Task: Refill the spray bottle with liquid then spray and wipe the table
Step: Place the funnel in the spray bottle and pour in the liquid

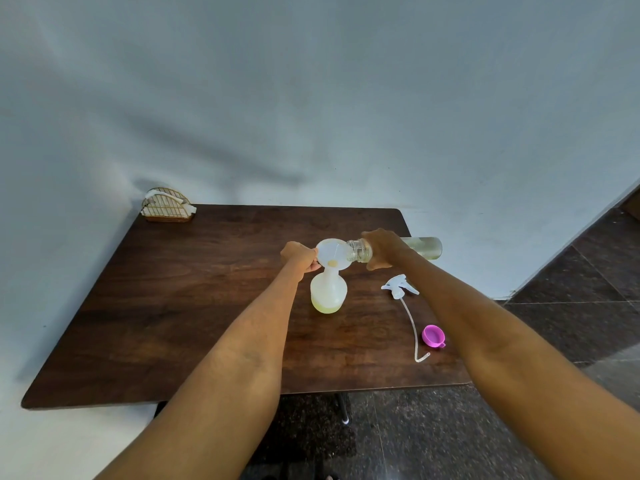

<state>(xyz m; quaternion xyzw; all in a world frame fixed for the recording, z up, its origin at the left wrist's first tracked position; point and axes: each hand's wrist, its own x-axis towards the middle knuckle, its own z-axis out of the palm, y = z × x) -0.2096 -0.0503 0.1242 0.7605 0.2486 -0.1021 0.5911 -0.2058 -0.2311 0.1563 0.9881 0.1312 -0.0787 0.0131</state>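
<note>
Napkin holder (167, 205) at table's (173, 306) far-left corner. Your left hand (300, 257) pinches the funnel (332, 253) on the spray bottle (328, 293), mid-table. Your right hand (382, 248) grips the refill bottle (420, 247), tipped into it. Sprayer head (399, 286) and pink cap (433, 335) near right edge.

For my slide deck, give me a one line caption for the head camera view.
Right hand tips a clear bottle into a funnel, steadied by left hand, atop the spray bottle.
</note>
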